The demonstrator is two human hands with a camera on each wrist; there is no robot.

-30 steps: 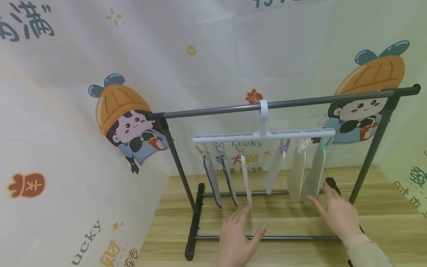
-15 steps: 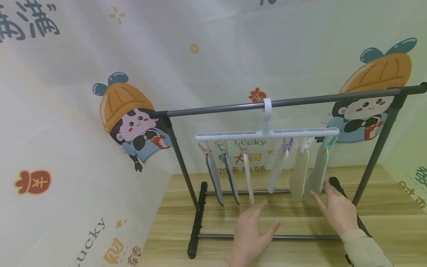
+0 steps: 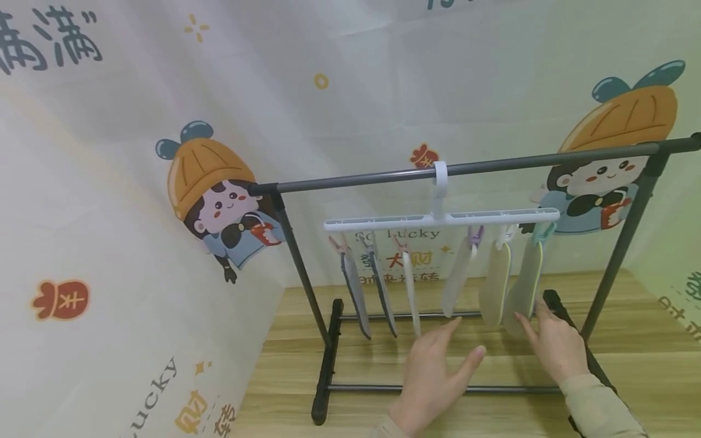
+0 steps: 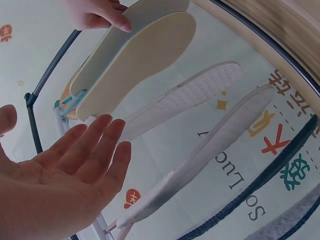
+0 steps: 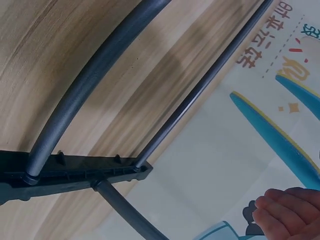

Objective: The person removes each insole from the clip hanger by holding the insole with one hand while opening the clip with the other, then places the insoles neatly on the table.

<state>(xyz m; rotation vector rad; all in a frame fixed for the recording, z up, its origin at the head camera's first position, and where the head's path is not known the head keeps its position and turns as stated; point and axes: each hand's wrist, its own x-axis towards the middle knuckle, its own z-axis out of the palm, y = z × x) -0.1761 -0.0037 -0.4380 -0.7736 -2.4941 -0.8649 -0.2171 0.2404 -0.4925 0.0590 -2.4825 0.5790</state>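
Observation:
A white clip hanger [image 3: 383,224] hangs by its hook from the grey top bar [image 3: 504,163], with several insoles held in its clips. A dark-edged insole [image 3: 357,292] is at the left end. A white insole [image 3: 409,292] and another pale insole [image 3: 460,280] hang nearer the middle. Below these my left hand [image 3: 435,374] is raised with fingers extended, holding nothing; the left wrist view shows its palm. My right hand [image 3: 561,344] is beside the rightmost insole [image 3: 528,283], thumb and fingers spread about its lower edge. Whether it touches that insole is unclear.
The rack's black feet [image 3: 323,377] stand on a wooden surface [image 3: 274,359], joined by a lower front rail [image 3: 515,389]. A printed white cloth [image 3: 109,213] forms the backdrop. A teal clip [image 3: 544,233] holds the rightmost insole.
My left hand has moved right, away from below the white insole. The right hand stays near the rightmost insole. The whole view has shifted slightly.

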